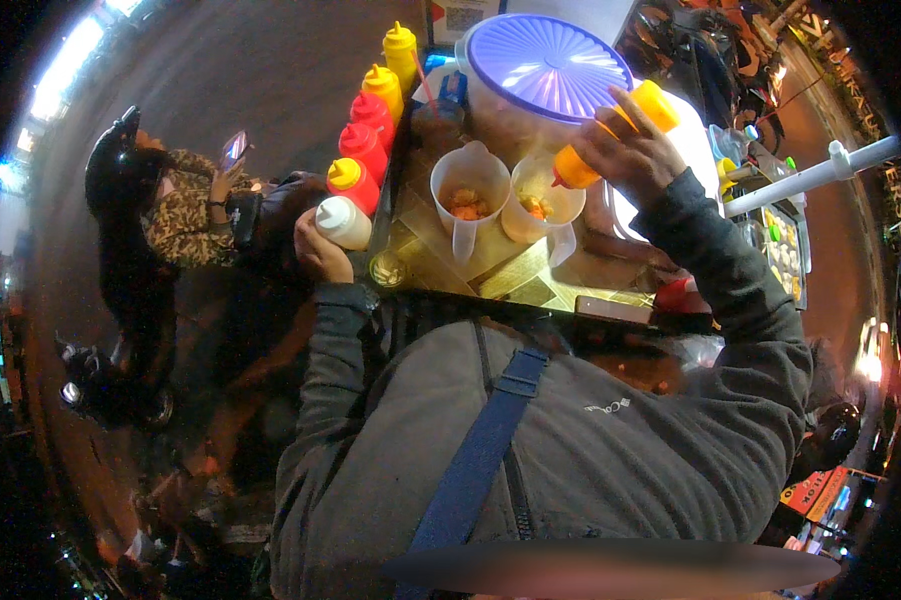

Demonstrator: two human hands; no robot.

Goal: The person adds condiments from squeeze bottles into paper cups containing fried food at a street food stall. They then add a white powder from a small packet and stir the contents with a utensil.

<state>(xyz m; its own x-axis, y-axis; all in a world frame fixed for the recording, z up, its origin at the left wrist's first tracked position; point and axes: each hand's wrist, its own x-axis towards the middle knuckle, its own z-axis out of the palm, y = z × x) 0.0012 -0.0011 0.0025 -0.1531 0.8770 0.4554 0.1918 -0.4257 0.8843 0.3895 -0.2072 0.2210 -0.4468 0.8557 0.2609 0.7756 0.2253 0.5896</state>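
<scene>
My right hand [625, 145] grips an orange squeeze bottle [572, 164], tilted with its red nozzle down at the right clear measuring jug [560, 210], which has some food inside. Beside it stands the left clear jug [445, 180], also with orange-brown food in it. My left hand [320, 250] is wrapped round a white squeeze bottle [344, 224] at the near end of a row of several yellow and red squeeze bottles [370, 120] along the counter's left side. Behind the jugs sits a large container with a purple lid [550, 62].
The patterned counter [420, 270] has a small jar [388, 268] at its near left corner and items on its right side. A white pole [820, 175] juts at the right. A person [185, 210] holding a phone is on a motorbike [120, 300] to the left.
</scene>
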